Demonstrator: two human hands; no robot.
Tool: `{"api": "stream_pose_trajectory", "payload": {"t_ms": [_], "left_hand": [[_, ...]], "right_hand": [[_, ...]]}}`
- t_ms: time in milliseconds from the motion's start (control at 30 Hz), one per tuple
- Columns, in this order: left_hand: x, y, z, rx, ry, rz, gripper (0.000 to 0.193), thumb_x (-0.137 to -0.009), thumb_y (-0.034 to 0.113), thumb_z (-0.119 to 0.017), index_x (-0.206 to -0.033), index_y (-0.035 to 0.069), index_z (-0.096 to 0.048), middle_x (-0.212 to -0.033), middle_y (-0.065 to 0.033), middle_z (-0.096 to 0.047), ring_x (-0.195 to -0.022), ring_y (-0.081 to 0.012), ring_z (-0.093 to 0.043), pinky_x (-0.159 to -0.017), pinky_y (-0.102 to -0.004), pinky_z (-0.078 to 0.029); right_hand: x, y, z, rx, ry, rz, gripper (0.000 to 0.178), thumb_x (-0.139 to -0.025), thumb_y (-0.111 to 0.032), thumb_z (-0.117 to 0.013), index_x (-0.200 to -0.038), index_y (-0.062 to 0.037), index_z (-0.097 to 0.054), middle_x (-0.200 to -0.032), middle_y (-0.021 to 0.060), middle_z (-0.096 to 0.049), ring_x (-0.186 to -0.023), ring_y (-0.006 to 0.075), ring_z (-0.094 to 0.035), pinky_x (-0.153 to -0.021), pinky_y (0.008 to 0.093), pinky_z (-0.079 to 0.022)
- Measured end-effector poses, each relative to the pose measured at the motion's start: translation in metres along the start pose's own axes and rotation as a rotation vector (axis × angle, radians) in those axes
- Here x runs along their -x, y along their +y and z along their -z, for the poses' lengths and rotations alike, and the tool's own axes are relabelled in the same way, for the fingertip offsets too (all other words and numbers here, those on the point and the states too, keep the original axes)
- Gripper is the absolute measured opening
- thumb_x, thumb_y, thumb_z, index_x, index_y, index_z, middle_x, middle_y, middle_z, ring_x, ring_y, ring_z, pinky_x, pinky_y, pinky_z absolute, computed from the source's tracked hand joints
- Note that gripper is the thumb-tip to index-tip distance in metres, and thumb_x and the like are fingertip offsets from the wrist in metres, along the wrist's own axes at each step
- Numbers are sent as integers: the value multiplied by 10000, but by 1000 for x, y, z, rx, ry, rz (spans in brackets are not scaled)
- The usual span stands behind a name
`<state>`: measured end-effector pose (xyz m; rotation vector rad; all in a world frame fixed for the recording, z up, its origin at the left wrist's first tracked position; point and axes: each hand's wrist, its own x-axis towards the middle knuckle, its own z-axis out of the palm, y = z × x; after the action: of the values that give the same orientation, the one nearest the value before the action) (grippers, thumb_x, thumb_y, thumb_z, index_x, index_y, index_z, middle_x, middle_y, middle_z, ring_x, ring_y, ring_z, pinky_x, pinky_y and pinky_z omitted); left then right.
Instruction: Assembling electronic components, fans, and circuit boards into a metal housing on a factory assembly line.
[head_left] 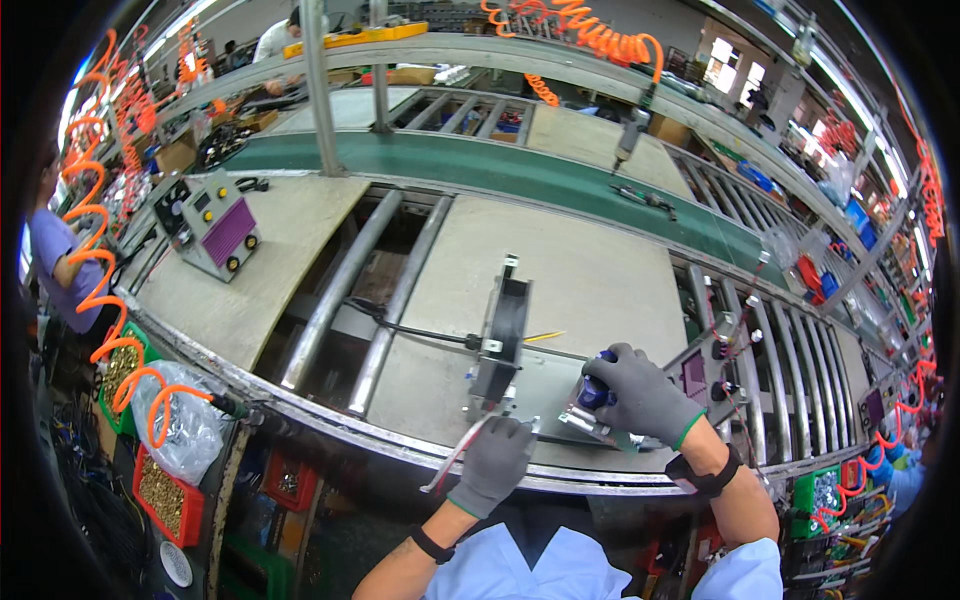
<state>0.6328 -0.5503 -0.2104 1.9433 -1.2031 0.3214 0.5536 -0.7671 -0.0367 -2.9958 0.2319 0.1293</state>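
On a pale board in front of me lies a grey sheet-metal panel (545, 395). A black, frame-shaped part (508, 325) stands upright on its left side, with a black cable (425, 333) running off to the left. My gloved left hand (490, 462) is at the panel's near edge, fingers curled; what they grip is hidden. Red and white wires (455, 455) pass beside that hand. My gloved right hand (645, 395) is closed round a dark-blue rounded object (597, 388), its exact kind unclear, above a small metal piece (583, 422) at the panel's right.
A grey-and-purple machine unit (215, 225) stands on the left board; another purple-marked panel (700, 370) is at right. Metal rollers (345, 290) lie between boards. Beyond runs a green belt (450, 165), under a hanging power screwdriver (632, 135). Red bin (165, 500) holds small fasteners.
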Motion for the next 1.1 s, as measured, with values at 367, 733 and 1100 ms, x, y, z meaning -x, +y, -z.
{"api": "stream_pose_trajectory", "payload": {"t_ms": [367, 733, 1100], "left_hand": [[-32, -124, 123, 123, 625, 446, 213, -1061, 153, -517, -1068, -16, -646, -1023, -212, -660, -915, -368, -634, -822, -432, -502], [-95, -346, 120, 1479, 17, 1396, 284, -906, 213, -665, -1118, 24, -670, -1062, -138, -725, -1015, -278, -701, -937, -467, -577], [-176, -223, 156, 878, 84, 497, 835, -696, -106, -404, -1528, -51, -444, -1224, -180, -678, -825, -177, -667, -717, -275, -546]], "right_hand": [[-44, -3, -30, -22, 40, 164, 624, -738, -152, -831, -1339, -197, -670, -1336, 217, -580, -1132, 424, -610, -986, 510, -531], [-21, 11, -13, -125, 182, 44, 758, -741, -107, -813, -1449, -147, -545, -1331, 216, -579, -1152, 437, -616, -993, 517, -536], [-7, 21, -18, -208, 288, 78, 817, -725, -62, -808, -1468, -50, -467, -1331, 220, -574, -1175, 442, -597, -1027, 514, -509]]}}
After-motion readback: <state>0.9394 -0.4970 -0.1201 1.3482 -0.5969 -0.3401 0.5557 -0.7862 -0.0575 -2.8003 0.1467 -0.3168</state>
